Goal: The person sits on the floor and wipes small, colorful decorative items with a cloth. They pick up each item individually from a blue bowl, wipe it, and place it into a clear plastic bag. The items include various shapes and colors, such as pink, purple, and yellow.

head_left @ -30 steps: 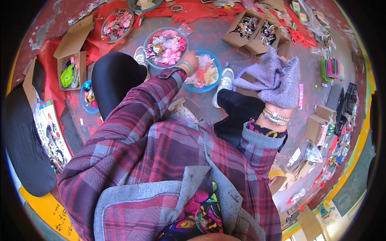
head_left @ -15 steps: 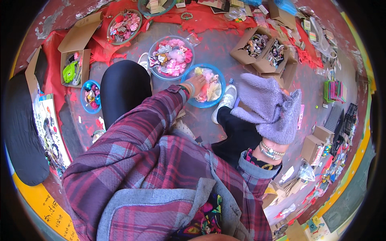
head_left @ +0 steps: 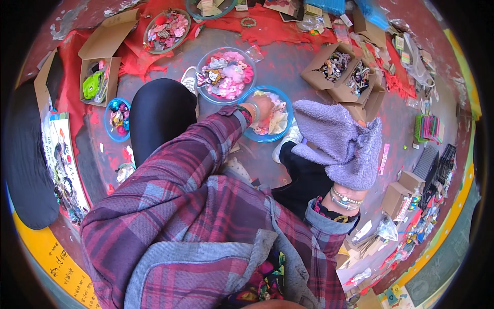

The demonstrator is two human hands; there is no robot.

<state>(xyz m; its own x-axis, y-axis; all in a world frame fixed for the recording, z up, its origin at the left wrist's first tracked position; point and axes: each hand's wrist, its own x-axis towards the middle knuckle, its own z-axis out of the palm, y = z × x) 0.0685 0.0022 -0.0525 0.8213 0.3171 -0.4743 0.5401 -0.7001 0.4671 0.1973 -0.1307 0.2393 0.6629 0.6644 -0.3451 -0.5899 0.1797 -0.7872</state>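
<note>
My left hand (head_left: 264,107) reaches into a blue-rimmed clear bowl (head_left: 266,138), fingers curled down among its contents. Pale pink, cream and yellowish soft hair accessories (head_left: 278,121) lie in that bowl; what my fingertips pinch is hidden. On the right, a fluffy purple-grey cloth (head_left: 329,129), bunched at one side, covers most of my right hand (head_left: 356,193). A bit of finger shows at the bunched part, so the hand grips the cloth, held raised above my leg. Just beyond the left hand, a second clear bowl (head_left: 201,95) holds pink and grey plush hair accessories (head_left: 229,77).
Open cardboard boxes (head_left: 321,64) of hair ties stand at the far right. A bowl of pink pieces (head_left: 167,31) and a box with a green item (head_left: 93,85) are far left. Beside my left knee (head_left: 159,113) sits a small blue bowl (head_left: 117,119). Red cloth (head_left: 257,23) covers the far floor.
My left hand has moved further right and into the bowl, its fingers curling from a flatter pose. The purple-grey cloth in my right hand has shifted slightly left.
</note>
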